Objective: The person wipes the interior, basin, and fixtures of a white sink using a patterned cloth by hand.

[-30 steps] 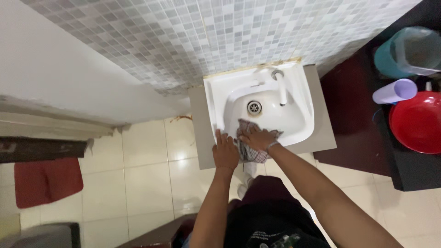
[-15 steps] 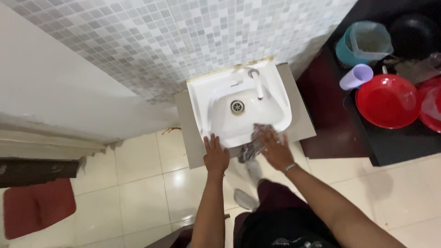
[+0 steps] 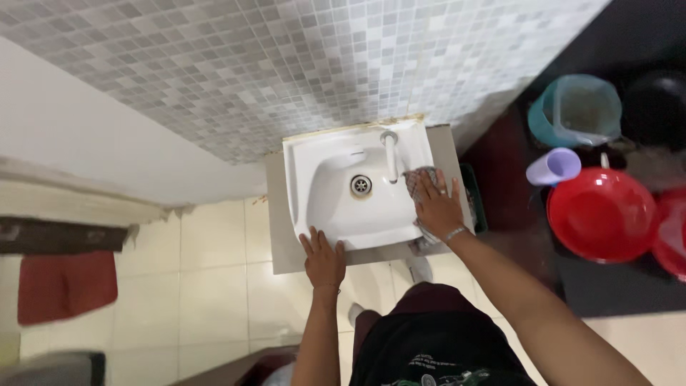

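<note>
A small white washbasin (image 3: pixel 336 207) hangs on a mosaic-tiled wall, with a metal tap (image 3: pixel 390 154) at its back and a round drain (image 3: pixel 361 185) in the bowl. My right hand (image 3: pixel 436 207) presses a grey checked cloth (image 3: pixel 417 179) flat against the basin's right rim, beside the tap. My left hand (image 3: pixel 323 259) rests palm down on the front rim of the basin, fingers spread, holding nothing.
To the right on a dark floor stand a red basin (image 3: pixel 600 213), a purple cup (image 3: pixel 552 166), a teal bucket (image 3: pixel 575 109) and a black tub (image 3: pixel 654 104). A red mat (image 3: pixel 64 284) lies on the cream floor tiles at left.
My right hand has slid the cloth from the basin's front rim up along the right side toward the tap. The left hand stays on the front rim. The camera has shifted.
</note>
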